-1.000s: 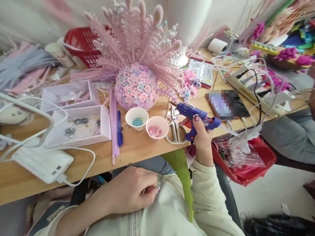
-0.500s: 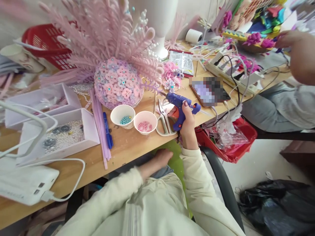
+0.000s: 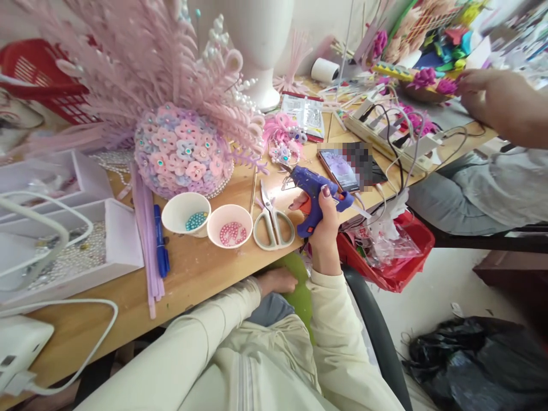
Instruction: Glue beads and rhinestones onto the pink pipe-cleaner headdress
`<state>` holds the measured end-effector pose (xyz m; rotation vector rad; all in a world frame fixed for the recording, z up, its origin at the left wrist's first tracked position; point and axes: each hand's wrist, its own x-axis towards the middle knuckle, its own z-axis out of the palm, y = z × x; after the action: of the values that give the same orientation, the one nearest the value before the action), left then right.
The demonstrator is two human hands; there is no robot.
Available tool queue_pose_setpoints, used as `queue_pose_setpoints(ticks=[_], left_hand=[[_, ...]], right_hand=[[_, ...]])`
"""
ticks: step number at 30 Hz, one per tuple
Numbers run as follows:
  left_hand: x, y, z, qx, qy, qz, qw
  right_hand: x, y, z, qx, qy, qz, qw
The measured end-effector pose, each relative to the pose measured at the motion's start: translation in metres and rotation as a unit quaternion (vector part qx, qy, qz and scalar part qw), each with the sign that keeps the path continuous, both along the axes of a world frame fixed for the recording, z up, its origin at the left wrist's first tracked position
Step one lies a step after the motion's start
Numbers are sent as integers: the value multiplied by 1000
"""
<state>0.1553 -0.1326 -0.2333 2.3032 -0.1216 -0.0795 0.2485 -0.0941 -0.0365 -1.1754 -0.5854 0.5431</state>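
Observation:
In my right hand [image 3: 327, 231] is a blue hot glue gun [image 3: 314, 197], gripped by its handle above the table's front edge, nozzle pointing left and away from me. My left hand [image 3: 278, 280] lies low over my lap, below the table edge; its fingers are too hidden to judge. Scissors [image 3: 274, 228] with pale handles lie left of the glue gun. Beside them stand a pink cup [image 3: 230, 242] with pink beads and a white cup [image 3: 175, 222] with teal beads. Behind the cups sits a ball of pastel flowers [image 3: 184, 149] with fuzzy pink plumes [image 3: 141, 63].
A phone [image 3: 353, 168] with a cable and a power strip [image 3: 385, 140] lie to the right. Another person's hand [image 3: 492, 100] is near magenta flowers. White bead trays [image 3: 124, 237], a blue pen [image 3: 160, 242] and lilac strips [image 3: 143, 228] are at left. A red bin [image 3: 422, 257] stands below the table.
The camera view has shifted, so most table items appear farther left. My right hand still grips the glue gun, now apart from the scissors in view. My left hand stays low.

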Motion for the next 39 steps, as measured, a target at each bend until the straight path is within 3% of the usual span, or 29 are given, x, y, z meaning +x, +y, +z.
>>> queue_pose_setpoints(ticks=[4,8,10,13,17,20,22,25,27,33,36,39], left_hand=[[1,2,5,8,60,-46,997],[-14,0,38,10,80,-13,997],[-35,-5,68,11,73,21,997],[-82,-8,127,0,31,67,997],[-141,24,213,-64,-102,219,968],[-166,69,266,-110,-201,392,891],[-171,100,288,-91,-244,492,831],[-167,137,299,-119,-235,596,759],[-163,154,295,-139,-216,629,733],[-155,177,279,-72,-204,663,717],[-153,179,278,5,-195,676,711],[-150,180,277,118,-221,648,720]], right_hand=[[5,1,-6,-2,27,-13,1000],[8,-2,-7,-18,46,6,999],[7,-3,-5,-35,73,-4,997],[4,-4,0,-43,86,-19,995],[3,-6,6,-36,77,0,996],[6,-5,10,-32,76,17,996],[8,-4,12,-35,84,30,995],[9,-1,12,-37,98,28,994],[9,2,13,-43,93,21,995],[10,10,19,-36,106,30,993],[12,11,21,-30,106,24,994],[12,10,20,-39,109,8,993]])
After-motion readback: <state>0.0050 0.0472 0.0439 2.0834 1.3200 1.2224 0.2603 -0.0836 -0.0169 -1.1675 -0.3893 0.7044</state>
